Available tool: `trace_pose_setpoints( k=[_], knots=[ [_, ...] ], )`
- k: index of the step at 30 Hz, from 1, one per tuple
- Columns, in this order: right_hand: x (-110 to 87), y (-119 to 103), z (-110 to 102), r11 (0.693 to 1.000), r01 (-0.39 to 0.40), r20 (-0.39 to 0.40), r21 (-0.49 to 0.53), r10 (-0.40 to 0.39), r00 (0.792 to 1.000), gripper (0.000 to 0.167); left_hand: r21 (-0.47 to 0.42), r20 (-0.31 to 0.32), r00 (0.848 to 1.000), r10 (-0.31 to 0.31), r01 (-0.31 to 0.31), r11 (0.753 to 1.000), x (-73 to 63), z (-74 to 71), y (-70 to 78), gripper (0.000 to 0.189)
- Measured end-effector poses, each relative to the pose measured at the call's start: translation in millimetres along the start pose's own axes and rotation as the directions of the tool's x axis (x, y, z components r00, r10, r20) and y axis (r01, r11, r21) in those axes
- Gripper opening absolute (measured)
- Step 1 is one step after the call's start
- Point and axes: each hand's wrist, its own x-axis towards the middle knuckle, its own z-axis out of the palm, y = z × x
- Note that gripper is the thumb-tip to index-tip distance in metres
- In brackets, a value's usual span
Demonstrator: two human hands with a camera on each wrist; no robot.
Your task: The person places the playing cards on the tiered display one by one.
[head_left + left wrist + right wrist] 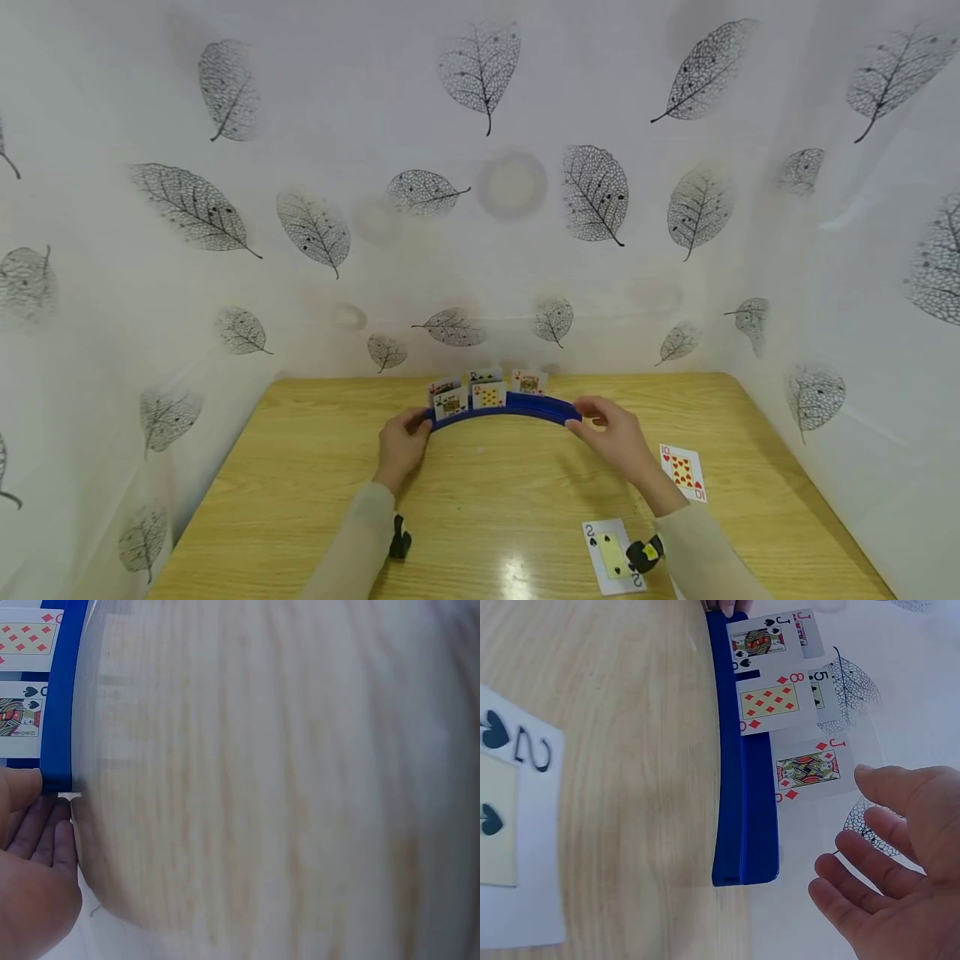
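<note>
Head: five cards in one rack

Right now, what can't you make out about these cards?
Head view: the face of what looks like another card, covered by the right sleeve.
Right wrist view: most of a red jack, behind the jack of spades.
Right wrist view: part of the black five, behind the eight of diamonds.

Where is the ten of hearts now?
In the head view, the ten of hearts lies on the table, right of the right hand, beyond the two of spades.
</note>
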Motion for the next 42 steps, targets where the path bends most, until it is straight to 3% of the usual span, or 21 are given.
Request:
trace_pose_setpoints(
  k=[8, 18, 25, 30, 42],
  knots=[
    [-29.6, 5, -5, 0.998, -0.023, -0.016, -0.052, 0.022, 1.000, 0.043, -0.011, 0.008, 1.000, -0.013, 0.013, 1.000, 0.9, -0.5, -1.5, 0.027],
    [-71.8, 12, -15, 0.993, -0.060, -0.017, -0.101, 0.059, 0.998, 0.043, -0.003, 0.008, 1.000, 0.016, -0.016, 1.000, 0.9, -0.4, -0.9, 0.025],
    [-93.3, 13, -19, 0.992, -0.097, 0.043, -0.076, 0.101, 0.994, 0.046, 0.000, -0.003, 1.000, 0.015, -0.015, 1.000, 0.7, 0.4, -0.4, 0.025],
    [-106.1, 19, -21, 0.986, -0.073, 0.095, -0.149, 0.088, 0.992, 0.050, -0.004, -0.003, 1.000, 0.018, -0.019, 1.000, -1.1, 0.6, -1.7, 0.025],
    [-130.5, 35, -23, 0.960, -0.008, 0.278, -0.280, 0.089, 0.957, 0.082, 0.002, 0.000, 1.000, 0.013, -0.013, 1.000, -0.6, 1.7, -1.9, 0.026]
  ],
)
